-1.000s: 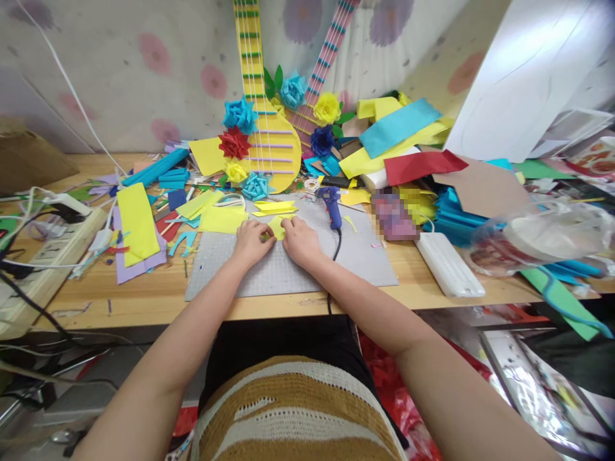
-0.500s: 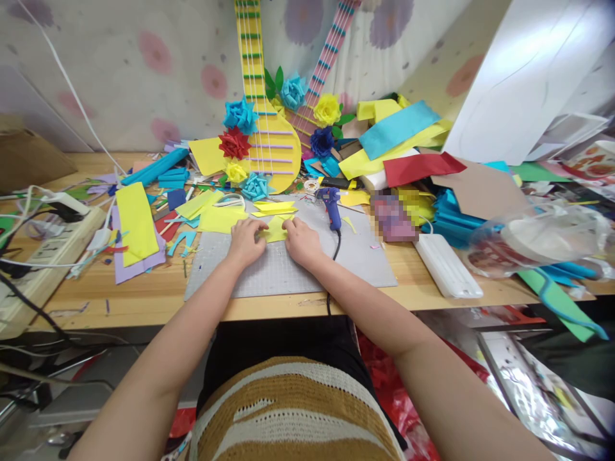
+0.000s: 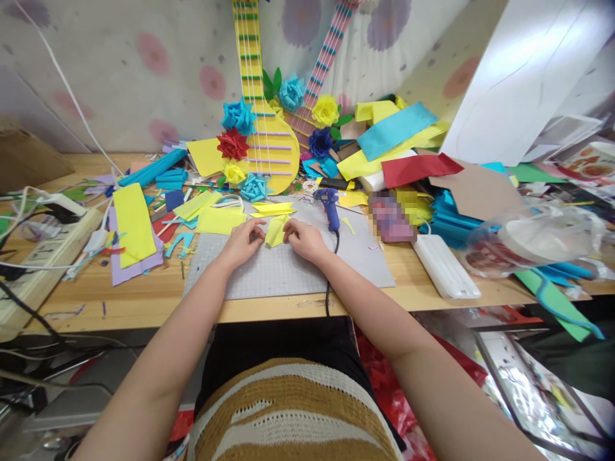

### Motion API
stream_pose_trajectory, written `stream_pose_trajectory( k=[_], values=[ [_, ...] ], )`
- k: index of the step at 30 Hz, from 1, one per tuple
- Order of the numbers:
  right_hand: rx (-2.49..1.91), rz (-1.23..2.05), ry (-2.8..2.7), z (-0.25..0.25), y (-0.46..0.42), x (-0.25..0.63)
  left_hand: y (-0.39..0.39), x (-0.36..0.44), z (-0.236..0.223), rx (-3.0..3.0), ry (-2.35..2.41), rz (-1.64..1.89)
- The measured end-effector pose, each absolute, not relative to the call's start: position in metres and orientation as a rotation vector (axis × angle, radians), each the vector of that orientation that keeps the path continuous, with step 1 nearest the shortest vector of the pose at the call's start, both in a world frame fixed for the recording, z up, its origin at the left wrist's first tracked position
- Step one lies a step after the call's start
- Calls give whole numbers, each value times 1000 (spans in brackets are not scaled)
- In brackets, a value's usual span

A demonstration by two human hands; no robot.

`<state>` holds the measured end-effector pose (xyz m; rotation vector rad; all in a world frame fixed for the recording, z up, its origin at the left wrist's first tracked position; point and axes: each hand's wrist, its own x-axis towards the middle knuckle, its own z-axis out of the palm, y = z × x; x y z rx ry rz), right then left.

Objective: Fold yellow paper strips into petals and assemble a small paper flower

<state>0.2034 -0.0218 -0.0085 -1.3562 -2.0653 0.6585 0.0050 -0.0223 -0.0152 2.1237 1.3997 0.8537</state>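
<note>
A small folded piece of yellow paper (image 3: 275, 231) stands between my two hands over the grey cutting mat (image 3: 288, 272). My left hand (image 3: 244, 241) pinches its left edge with curled fingers. On the other side, my right hand (image 3: 303, 239) pinches the paper's right edge. Just behind the paper lie two yellow paper strips (image 3: 273, 208). A blue glue gun (image 3: 330, 206) rests on the mat right of my right hand, its black cord running off the table's front edge.
Yellow and pink paper guitars (image 3: 269, 144) with paper flowers lean on the back wall. Coloured paper scraps (image 3: 134, 224) litter the left; paper sheets (image 3: 398, 137) pile at the right. A white power strip (image 3: 446, 266), a plastic bag (image 3: 538, 237) and a cabled power board (image 3: 43, 250) flank the mat.
The yellow paper was pressed flat under my fingers; now it is lifted slightly and folded narrower, with both hands drawn a little apart and pinching its edges.
</note>
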Motion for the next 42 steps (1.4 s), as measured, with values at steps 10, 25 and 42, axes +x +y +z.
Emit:
stream_pose_trajectory(
  k=[10,25,42],
  values=[
    [-1373,605,-2053,-7,-22,204,-24,4,-9,2499,1342,843],
    [-1433,548,-2091,-9,-24,201,-33,9,-2,2301,1274,716],
    [-1414,497,-2144,-13,-24,199,-25,18,-15,2241,1417,734]
  ],
)
